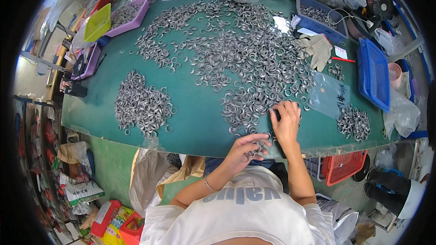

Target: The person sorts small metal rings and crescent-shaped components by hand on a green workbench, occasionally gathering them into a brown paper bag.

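Grey metal rings [247, 102] lie in a wide, loose spread over the green tabletop [195, 127]. My left hand [243, 152] is at the table's near edge, its fingers curled around several metal rings [255, 150]. Just right of it, my right hand [287, 120] reaches down to the near right border of the spread. Its fingers are bent together over the rings, and what is under the fingertips is mostly hidden. A separate heap of rings [143, 104] sits to the left. Another, smaller heap [353, 124] is at the right.
A clear plastic bag [329, 94] lies flat between the spread and the right heap. Work gloves [316, 51], a red pen [343, 59] and a blue basket [373, 75] are on the right. Purple [144, 11] and blue-grey bins [302, 4] of rings stand at the back. A small fan [379, 3] is far right.
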`<state>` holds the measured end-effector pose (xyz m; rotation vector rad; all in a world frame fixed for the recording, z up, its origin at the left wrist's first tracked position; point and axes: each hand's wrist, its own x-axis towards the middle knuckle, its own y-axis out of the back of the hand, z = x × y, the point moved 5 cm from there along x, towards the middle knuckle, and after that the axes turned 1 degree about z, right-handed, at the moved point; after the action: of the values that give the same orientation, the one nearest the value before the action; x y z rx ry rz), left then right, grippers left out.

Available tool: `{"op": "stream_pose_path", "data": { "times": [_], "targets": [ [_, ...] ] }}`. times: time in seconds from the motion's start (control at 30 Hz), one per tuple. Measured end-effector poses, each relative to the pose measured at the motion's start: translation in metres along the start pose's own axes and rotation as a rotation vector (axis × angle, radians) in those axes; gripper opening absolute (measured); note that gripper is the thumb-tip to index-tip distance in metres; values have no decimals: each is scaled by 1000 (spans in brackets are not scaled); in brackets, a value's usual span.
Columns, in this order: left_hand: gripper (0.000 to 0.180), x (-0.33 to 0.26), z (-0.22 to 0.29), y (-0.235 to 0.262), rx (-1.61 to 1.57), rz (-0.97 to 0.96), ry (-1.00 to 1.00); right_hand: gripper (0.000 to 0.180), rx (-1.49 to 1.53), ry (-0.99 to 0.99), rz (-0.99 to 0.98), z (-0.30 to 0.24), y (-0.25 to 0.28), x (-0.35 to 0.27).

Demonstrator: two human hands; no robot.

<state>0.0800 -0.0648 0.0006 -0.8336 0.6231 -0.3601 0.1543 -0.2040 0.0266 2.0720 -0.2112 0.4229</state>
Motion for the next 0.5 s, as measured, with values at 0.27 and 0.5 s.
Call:
{"op": "stream_pose_path", "data": {
  "times": [0.27, 0.5],
  "targets": [
    [32, 3, -4, 10, 92, 150, 26, 14, 524, -36, 60, -21, 36, -15],
    [26, 5, -4, 15, 2, 237, -7, 13, 659, 187, -205, -40, 36, -25]
  ]
}}
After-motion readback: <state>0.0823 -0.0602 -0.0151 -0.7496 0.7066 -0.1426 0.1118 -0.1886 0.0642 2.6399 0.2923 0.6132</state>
